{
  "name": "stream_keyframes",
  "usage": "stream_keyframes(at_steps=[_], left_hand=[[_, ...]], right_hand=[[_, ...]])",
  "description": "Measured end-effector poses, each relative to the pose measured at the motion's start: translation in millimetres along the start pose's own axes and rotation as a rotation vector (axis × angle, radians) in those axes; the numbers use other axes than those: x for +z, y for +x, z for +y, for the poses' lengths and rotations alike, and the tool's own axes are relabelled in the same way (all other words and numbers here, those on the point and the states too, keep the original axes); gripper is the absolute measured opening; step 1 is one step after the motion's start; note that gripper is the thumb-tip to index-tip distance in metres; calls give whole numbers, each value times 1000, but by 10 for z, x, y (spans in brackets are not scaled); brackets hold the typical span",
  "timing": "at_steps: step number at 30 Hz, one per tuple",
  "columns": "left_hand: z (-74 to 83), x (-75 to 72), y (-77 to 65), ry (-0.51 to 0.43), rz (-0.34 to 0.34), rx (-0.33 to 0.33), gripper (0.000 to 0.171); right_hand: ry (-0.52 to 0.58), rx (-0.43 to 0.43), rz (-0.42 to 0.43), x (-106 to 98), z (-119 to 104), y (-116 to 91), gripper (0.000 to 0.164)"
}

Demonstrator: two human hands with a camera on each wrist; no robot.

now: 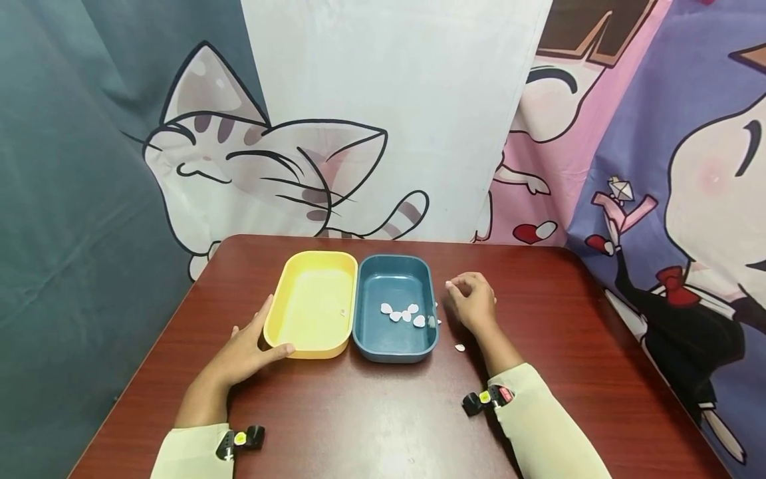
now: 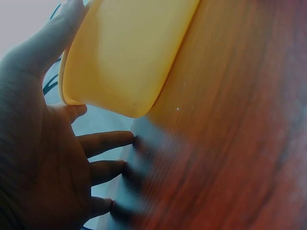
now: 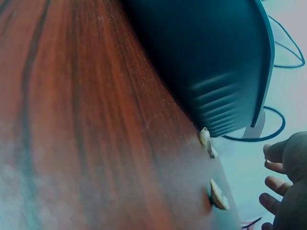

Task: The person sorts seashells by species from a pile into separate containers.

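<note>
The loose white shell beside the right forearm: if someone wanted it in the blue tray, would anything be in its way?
Yes, the near-right wall of the blue tray: the white shell lies outside it, so it would have to go over the rim. Only tabletop shows between shell and tray.

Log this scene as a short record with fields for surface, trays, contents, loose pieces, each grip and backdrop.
Surface: reddish-brown table
Trays: yellow tray on the left, blue tray on the right, side by side
Blue tray contents: several white shells
Loose pieces: loose shells on the table, right of the blue tray
Left grip: touching the yellow tray's near left corner
Right grip: right of the blue tray, apparently pinching a small white piece
Backdrop: printed cartoon cloth
</note>
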State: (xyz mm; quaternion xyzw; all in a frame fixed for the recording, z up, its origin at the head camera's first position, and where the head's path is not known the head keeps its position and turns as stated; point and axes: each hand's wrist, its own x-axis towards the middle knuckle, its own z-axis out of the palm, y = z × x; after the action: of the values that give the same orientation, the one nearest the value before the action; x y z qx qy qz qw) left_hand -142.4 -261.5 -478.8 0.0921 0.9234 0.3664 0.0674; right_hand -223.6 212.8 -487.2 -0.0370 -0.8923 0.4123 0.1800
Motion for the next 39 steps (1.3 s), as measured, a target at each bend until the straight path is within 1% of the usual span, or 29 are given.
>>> stream_keyframes(at_steps=[4,7,17,22,25,28,35,39], left_hand=[[0,12,-2,-5,4,-2,125],[-5,13,4,-4,6,-3,125],[-2,14,1,-4,1,-14,125],[4,10,-5,-1,-2,-20,126],[2,8,2,0,-1,-15,125],[0,6,6,0,-2,-15,125],[0,-4,5,-1,-5,-15,125],[6,5,-4,-2,-3,-15,125]], right_hand=[[27,-55,30,-30,-96,-7,22],[48,-90,35,-32,-184,-13,21],[127,-153,35,15,-481,-65,19],[125,-162,12,52,-653,-89,18],[108,-170,-13,80,-752,-104,17],[97,-173,-57,116,-838,-128,16],[102,-194,-138,215,-1017,-177,15],[90,-187,-190,284,-1131,-201,15]])
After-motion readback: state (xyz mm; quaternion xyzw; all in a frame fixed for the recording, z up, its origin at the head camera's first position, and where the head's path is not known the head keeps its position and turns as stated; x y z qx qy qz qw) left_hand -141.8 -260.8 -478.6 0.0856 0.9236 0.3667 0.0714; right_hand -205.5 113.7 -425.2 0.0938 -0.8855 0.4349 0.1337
